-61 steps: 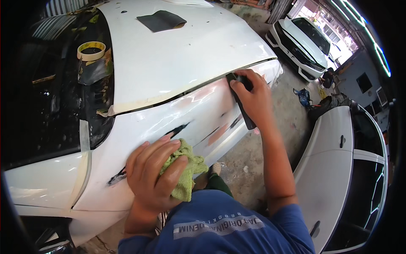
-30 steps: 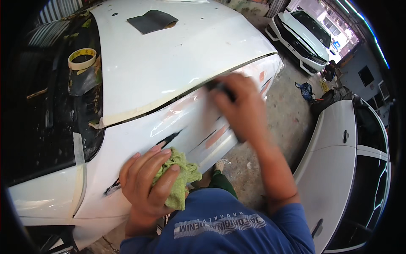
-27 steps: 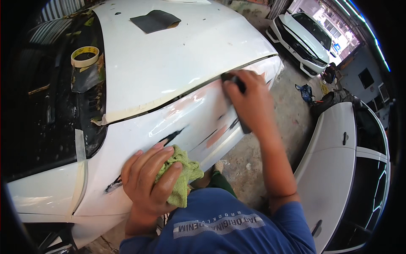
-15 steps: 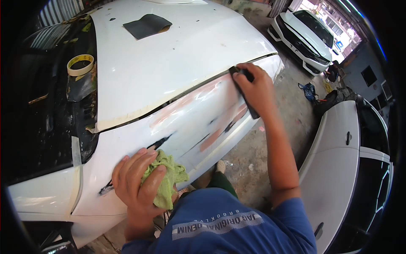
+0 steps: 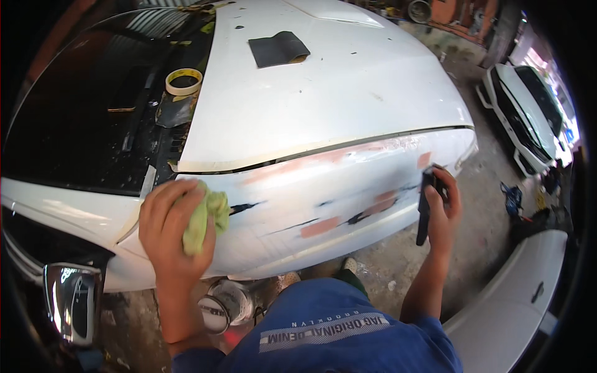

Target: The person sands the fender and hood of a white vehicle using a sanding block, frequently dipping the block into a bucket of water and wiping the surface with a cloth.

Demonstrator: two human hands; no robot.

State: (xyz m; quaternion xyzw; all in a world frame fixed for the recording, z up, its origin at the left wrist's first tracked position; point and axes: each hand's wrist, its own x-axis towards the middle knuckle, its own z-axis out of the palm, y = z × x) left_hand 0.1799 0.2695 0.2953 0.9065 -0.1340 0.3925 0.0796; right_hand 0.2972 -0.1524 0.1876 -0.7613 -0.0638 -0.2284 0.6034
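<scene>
My left hand (image 5: 171, 217) grips a crumpled light green cloth (image 5: 202, 224) at the rear part of a white car fender (image 5: 267, 189), close to the windshield's corner. Fingers of my right hand (image 5: 445, 208) are closed round a long black sanding block (image 5: 424, 208), held upright by the fender's front end. Whether the block touches the panel, I cannot tell. Between my hands the fender shows pinkish filler patches (image 5: 320, 227), dark bare streaks and dull sanded areas. Masking tape runs along the hood edge.
A folded dark sandpaper sheet (image 5: 278, 50) lies on the hood (image 5: 348, 81). A tape roll (image 5: 183, 81) rests at the windshield's base. Below stands a bucket (image 5: 231, 303), near a chrome side mirror (image 5: 73, 304). Other light-coloured cars (image 5: 528, 118) are at the right.
My right hand has drawn the sanding block back from the hood gap toward the fender's outer front. My left hand with the cloth has moved up toward the windshield corner. The view has shifted.
</scene>
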